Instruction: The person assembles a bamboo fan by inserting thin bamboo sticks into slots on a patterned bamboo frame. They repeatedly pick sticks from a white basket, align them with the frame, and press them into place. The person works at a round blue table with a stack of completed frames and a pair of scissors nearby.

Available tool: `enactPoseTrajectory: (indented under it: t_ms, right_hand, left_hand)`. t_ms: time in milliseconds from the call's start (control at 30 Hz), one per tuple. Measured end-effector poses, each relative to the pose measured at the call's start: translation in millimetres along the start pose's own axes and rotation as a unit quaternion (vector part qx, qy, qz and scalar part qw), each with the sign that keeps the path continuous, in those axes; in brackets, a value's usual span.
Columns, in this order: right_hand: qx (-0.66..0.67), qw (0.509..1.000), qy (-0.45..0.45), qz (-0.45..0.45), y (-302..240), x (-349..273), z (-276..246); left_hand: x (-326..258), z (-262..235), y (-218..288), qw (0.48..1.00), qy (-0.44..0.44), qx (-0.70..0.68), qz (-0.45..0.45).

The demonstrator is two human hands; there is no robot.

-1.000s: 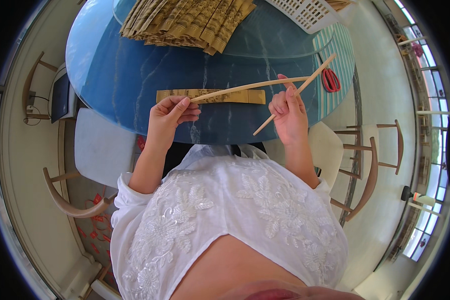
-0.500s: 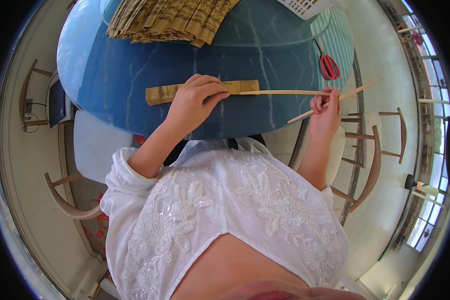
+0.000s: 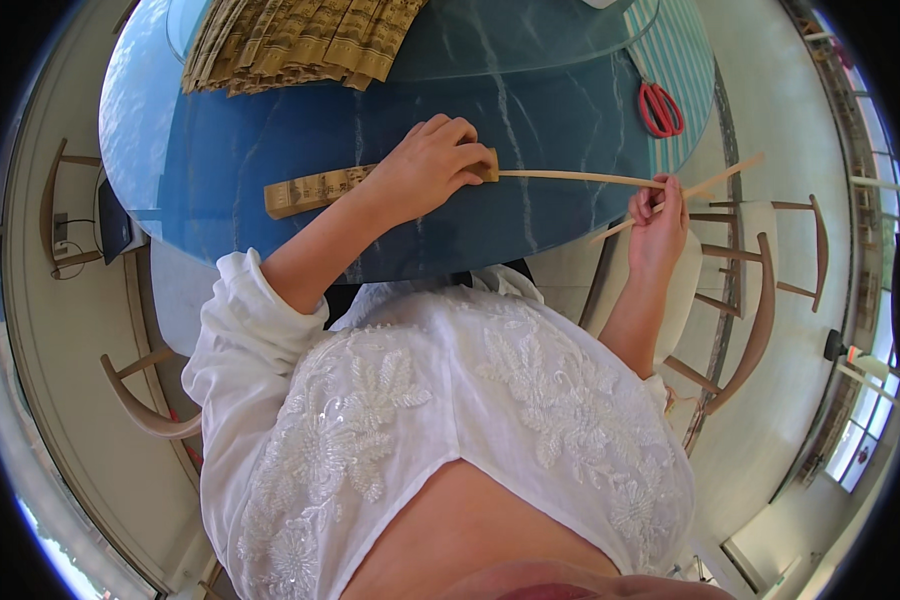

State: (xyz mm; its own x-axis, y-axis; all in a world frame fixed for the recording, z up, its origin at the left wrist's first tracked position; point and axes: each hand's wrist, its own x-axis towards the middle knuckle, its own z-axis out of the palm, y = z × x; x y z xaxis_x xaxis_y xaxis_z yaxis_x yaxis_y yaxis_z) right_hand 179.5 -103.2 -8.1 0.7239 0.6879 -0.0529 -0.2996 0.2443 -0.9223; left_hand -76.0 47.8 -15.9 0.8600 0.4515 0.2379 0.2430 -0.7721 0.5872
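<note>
Filling the top of the scene, the rounded table [image 3: 560, 120] spreads its blue surface, veined with white, before a person in a white embroidered blouse [image 3: 370, 420]. From where I stand, a wooden chair [image 3: 763, 320] with a curved back sits off to the person's right. Toward the far left of the table lies a heap of gold-brown printed sleeves [image 3: 305, 45], and a striped mat [image 3: 688, 75] covers the right end. One lone paper sleeve [image 3: 315, 190] lies nearer the person, angled a little, part of it hidden under the left hand [image 3: 432, 165] — that hand is curled closed about its right end. The right hand [image 3: 657, 225], well apart at the table's right edge, pinches two sticks that cross at its fingers. Red-handled scissors [image 3: 656, 92] rest on the mat. Slimmest are the sticks: one pale stick [image 3: 580, 177] runs left to the sleeve's end — whether inside, I can't tell — and the slanting stick [image 3: 725, 176] points up and right.
</note>
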Motion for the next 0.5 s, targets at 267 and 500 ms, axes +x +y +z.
enactPoseTrajectory:
  t_ms: [267,500]
  right_hand:
    - [-0.01,1.0,-0.006,0.013,0.6,3.5,3.8]
    - [-0.038,0.999,-0.033,0.02,0.9,1.1,8.0]
  left_hand:
    - [4.8,0.5,-4.0,0.998,-0.008,-0.055,-0.012]
    - [4.5,-2.2,-5.2,0.995,0.008,-0.097,0.0]
